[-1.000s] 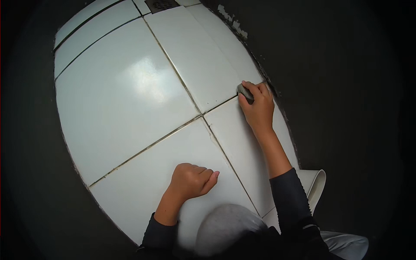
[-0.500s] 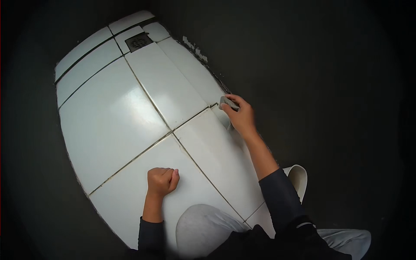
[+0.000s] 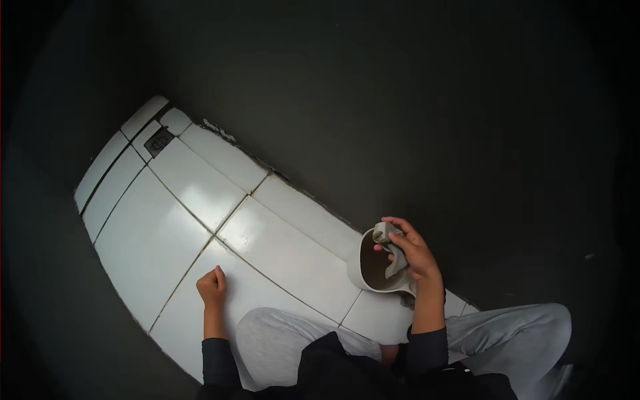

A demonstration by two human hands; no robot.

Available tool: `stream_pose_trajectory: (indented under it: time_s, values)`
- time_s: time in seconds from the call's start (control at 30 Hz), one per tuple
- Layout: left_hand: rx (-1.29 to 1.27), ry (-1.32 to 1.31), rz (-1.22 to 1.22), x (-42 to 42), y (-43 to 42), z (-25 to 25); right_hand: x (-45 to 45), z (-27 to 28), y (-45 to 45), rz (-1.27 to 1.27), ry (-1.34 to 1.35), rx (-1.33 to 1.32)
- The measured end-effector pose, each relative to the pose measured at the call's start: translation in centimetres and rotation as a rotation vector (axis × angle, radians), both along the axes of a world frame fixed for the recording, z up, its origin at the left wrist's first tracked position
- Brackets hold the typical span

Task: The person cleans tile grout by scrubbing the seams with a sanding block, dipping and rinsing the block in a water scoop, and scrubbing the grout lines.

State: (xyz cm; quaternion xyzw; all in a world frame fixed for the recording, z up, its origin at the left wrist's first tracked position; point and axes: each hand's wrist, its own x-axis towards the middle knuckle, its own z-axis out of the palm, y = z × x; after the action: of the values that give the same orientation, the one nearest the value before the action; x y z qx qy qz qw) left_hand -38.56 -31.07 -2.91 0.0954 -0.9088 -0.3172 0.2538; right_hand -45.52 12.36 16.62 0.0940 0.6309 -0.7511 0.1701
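In the head view my right hand [image 3: 417,250] grips a folded grey rag [image 3: 383,233], with part of it hanging down. It holds the rag over the mouth of a white dipper [image 3: 356,272], whose handle points toward my right forearm. The dipper stands on the white tiled floor [image 3: 287,247]; its inside looks brownish and its contents are hard to make out. My left hand [image 3: 212,288] is closed in a fist above the tiles, thumb side up, and nothing shows in it.
A dark square drain grate [image 3: 159,142] is set in the tiles at the far left. Dark grout lines [image 3: 215,234] cross the floor. A dark grey surface [image 3: 400,120] borders the tiles with a rough edge. My bent knees in grey trousers [image 3: 273,343] frame the near side.
My right hand has lifted the rag off the tile edge and brought it back over the dipper. The view has swung right, showing more of the dipper. My left hand stays a fist.
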Motion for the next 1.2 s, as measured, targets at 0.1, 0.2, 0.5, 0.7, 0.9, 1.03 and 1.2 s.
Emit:
stream_pose_trajectory:
  time_s: [0.1,0.2,0.5,0.7,0.9,1.03,1.2]
  values:
    - [0.136,-0.200,0.074,-1.2,1.4,3.6,0.9,-1.5,2.4,0.037,0.164,0.262]
    - [0.375,-0.341,-0.041,-3.5,5.6,9.5,1.3,-2.4,2.0,0.122,0.201,0.548]
    - [0.384,-0.435,-0.497,-3.4,22.1,18.4,2.4,-3.5,-0.1,0.251,0.225,1.043]
    - [0.345,-0.551,-0.534,-3.7,19.9,16.0,2.1,-2.7,0.5,0.322,0.196,0.940]
    - [0.461,-0.476,-0.292,-2.0,14.2,16.5,1.6,-1.5,1.7,0.333,0.209,0.777]
    - [0.410,-0.323,-0.163,1.5,9.0,13.6,1.0,-1.1,2.5,0.230,0.175,0.530]
    - [0.085,-0.330,-0.130,8.3,2.3,7.1,1.4,-0.3,3.0,0.037,-0.077,-0.051]
